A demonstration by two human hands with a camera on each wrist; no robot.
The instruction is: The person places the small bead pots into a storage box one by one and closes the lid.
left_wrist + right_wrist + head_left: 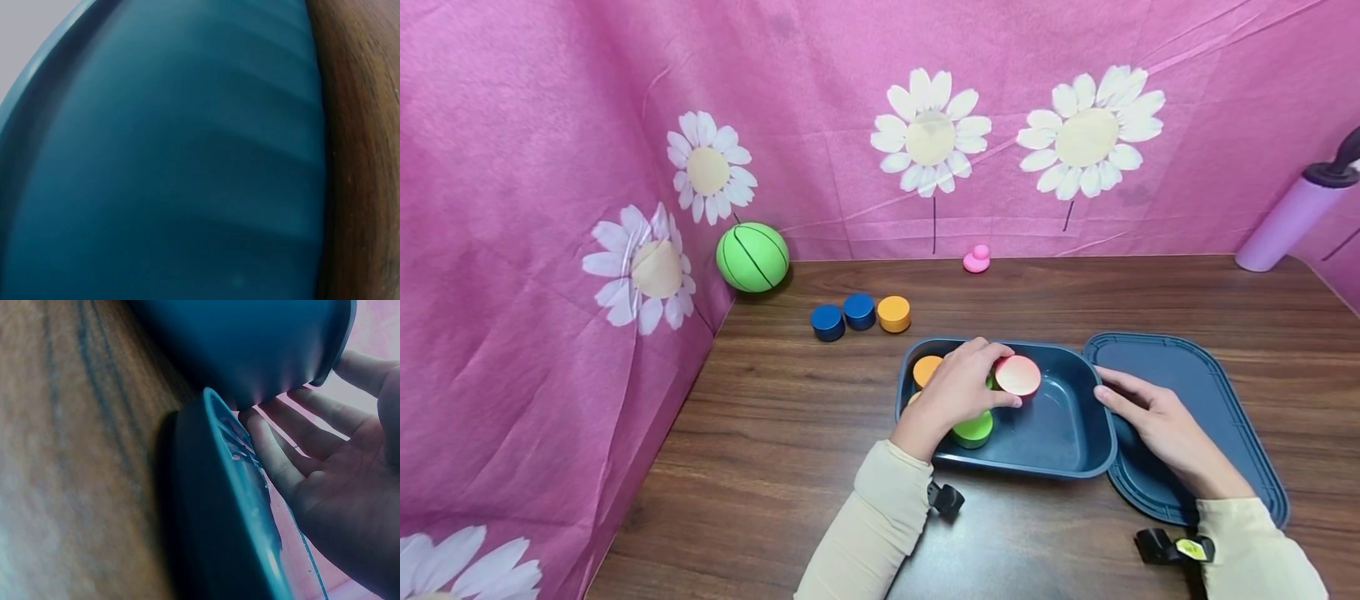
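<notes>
My left hand (pixel 961 385) reaches into a dark blue rectangular container (pixel 1048 473) and holds a round disc with a pale pink top and red side (pixel 1017 376) between thumb and fingers. A green disc (pixel 973 429) and an orange disc (pixel 927 369) sit inside the container, partly covered by this hand. At the container's right end, my right hand (pixel 1161 425) has its thumb over the rim and its fingers against the outer wall, as the right wrist view shows. The left wrist view is filled by the container's outer wall (pixel 169 156); the hand itself is hidden there.
Under my right forearm lies the matching blue lid (pixel 1195 383). Behind the container stand two blue discs (pixel 827 322) and a yellow-orange disc (pixel 893 313). Toward the curtain are a green ball (pixel 752 257), a pink rubber duck (pixel 977 259) and a purple pump (pixel 1285 225).
</notes>
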